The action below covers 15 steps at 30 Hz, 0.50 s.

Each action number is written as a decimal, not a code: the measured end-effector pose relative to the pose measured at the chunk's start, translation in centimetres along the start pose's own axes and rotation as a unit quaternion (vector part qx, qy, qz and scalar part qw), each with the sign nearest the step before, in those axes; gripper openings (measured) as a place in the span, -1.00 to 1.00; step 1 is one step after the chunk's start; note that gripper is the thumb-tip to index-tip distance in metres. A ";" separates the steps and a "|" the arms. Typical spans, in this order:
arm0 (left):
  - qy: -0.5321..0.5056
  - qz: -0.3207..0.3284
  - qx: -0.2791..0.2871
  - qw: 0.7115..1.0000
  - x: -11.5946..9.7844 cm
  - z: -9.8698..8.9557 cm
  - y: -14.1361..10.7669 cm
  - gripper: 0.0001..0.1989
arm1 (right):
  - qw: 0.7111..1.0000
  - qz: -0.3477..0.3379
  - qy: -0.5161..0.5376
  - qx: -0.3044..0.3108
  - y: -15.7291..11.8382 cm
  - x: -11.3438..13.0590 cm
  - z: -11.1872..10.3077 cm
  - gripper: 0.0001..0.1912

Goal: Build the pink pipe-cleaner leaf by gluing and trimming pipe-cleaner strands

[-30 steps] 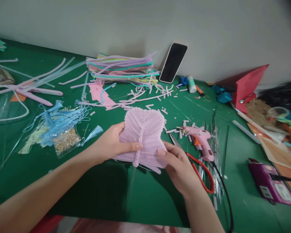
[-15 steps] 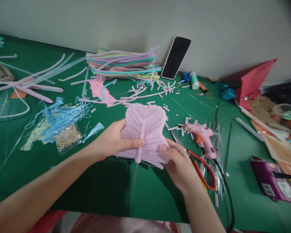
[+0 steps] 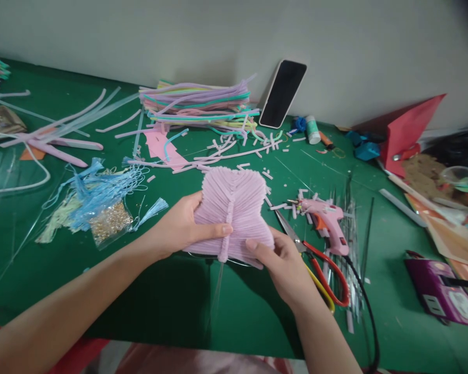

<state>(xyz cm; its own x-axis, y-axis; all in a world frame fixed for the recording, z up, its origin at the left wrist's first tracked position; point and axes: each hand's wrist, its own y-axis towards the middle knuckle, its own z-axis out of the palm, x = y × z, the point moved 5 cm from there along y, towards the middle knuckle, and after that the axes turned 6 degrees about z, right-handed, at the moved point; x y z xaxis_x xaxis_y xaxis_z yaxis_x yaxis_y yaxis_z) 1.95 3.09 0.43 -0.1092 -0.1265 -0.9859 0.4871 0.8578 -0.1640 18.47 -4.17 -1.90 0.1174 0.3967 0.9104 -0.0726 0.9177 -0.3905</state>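
Observation:
Between my two hands is a lilac pipe-cleaner leaf, its ribs fanning out from a thick central stem. Thin clear strands hang from the foot of that stem. My left hand grips the leaf's left side, thumb lying across to the stem and fingers hidden behind. On the lower right side, my right hand pinches the ribs, with the thumb on top and the other fingers partly beneath. Just right of this hand lie red-and-yellow-handled scissors and a pink glue gun.
Bundled pastel pipe cleaners lie at the back beside a leaning phone. Blue tassels and a bag of gold beads sit left. Cut lilac bits are scattered behind the leaf. A purple box with a cable stands right.
My right thumb has slid left, further onto the leaf's lower right ribs. The rib that stuck out at the bottom right now lies closer to the others. My left hand keeps its hold.

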 end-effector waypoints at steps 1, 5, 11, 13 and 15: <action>-0.001 0.001 0.001 1.000 0.0 0.0 0.0 -0.55 | 1.000 -0.002 -0.009 -0.003 0.0 0.0 0.0 -0.79; 0.004 -0.006 -0.006 1.000 -0.1 0.0 0.0 -0.55 | 0.999 0.002 -0.012 -0.030 0.2 -0.2 0.0 -0.75; -0.060 -0.029 -0.025 0.997 0.6 0.0 0.0 -0.64 | 0.998 0.001 0.035 -0.055 0.3 -0.2 -0.5 -0.62; -0.102 -0.035 -0.033 0.994 0.8 0.1 0.1 -0.64 | 0.996 -0.006 0.055 -0.066 0.2 -0.2 -0.7 -0.58; -0.139 -0.042 -0.042 0.989 0.9 0.1 0.2 -0.63 | 0.992 -0.022 0.051 -0.110 0.2 -0.1 -1.2 -0.59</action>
<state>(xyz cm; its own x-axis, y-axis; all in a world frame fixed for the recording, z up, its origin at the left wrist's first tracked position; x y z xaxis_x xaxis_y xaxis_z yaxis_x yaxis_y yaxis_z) 2.04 3.08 -0.51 0.1006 -0.3214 -0.9416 0.4118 0.8750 -0.2547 19.62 -4.02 -2.22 0.2163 0.3455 0.9132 0.1512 0.9122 -0.3809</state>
